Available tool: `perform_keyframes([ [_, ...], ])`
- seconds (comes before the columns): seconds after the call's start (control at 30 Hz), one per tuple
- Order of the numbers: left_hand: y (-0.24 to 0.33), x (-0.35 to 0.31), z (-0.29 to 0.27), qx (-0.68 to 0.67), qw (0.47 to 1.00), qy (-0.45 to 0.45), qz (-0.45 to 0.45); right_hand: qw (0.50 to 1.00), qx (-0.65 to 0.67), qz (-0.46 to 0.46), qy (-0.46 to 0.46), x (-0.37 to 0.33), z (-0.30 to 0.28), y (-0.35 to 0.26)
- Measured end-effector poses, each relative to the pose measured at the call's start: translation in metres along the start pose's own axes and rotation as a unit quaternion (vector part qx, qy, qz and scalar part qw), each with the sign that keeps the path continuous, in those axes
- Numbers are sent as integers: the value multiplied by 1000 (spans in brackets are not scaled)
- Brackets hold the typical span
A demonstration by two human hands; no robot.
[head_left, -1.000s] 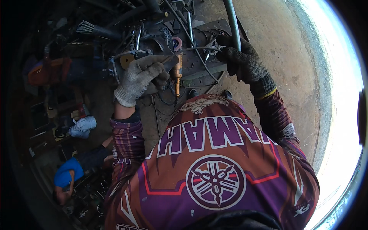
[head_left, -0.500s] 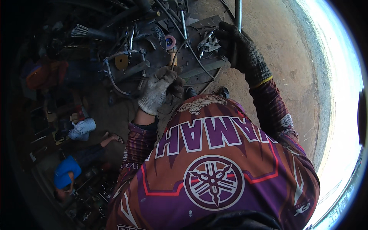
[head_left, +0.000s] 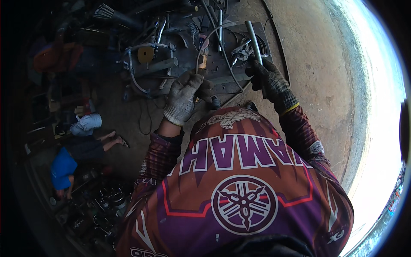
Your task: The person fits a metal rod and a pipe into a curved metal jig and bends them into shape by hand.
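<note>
My left hand (head_left: 183, 96), in a dirty grey-white knit glove, is closed around a thin, dark curved rod or cable (head_left: 198, 55), which arcs up and to the right over the metal workbench (head_left: 222, 80). Fingers wrapped, my right hand (head_left: 272, 83) in a dark, worn glove with a yellow cuff edge grips a straight metal pipe (head_left: 253, 40). The pipe points away from me, tilted slightly left. Just left of that hand, a crumpled-looking cluster of metal pieces (head_left: 243, 51) lies on the bench. Farther left sits a tool with a yellowish body (head_left: 203, 61), partly hidden by the rod.
A curved metal frame (head_left: 132, 70) and a round yellow disc (head_left: 145, 55) are at the bench's left. A dark cable (head_left: 280, 47) runs along the concrete floor (head_left: 317, 85) on the right. At the left, a person in blue (head_left: 63, 167) bends near scattered metal parts (head_left: 107, 205).
My right hand has come closer to my body with the pipe, whose far end now shows. My left hand keeps its grip on the curved piece. The view has shifted slightly.
</note>
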State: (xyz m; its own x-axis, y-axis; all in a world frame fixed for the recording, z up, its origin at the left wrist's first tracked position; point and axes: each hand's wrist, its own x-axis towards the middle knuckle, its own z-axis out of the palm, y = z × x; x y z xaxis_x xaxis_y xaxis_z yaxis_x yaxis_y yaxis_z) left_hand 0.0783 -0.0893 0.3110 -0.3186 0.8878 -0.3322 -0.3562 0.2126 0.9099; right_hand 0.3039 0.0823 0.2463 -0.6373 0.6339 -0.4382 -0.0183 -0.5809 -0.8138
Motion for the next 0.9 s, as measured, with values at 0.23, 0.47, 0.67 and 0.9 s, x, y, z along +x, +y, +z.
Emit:
perform_keyframes([
  [0.23,3,-5,-5,-18,999,21,34,995,-80,40,-41,13,31,0],
  [0.47,5,-14,-13,7,994,70,81,980,-175,43,-78,44,71,1],
  [0.67,8,-16,-31,51,990,102,81,961,-255,-1,-110,79,102,16],
  [0.9,-7,-11,-68,124,975,134,128,834,-493,-236,-67,101,149,11],
])
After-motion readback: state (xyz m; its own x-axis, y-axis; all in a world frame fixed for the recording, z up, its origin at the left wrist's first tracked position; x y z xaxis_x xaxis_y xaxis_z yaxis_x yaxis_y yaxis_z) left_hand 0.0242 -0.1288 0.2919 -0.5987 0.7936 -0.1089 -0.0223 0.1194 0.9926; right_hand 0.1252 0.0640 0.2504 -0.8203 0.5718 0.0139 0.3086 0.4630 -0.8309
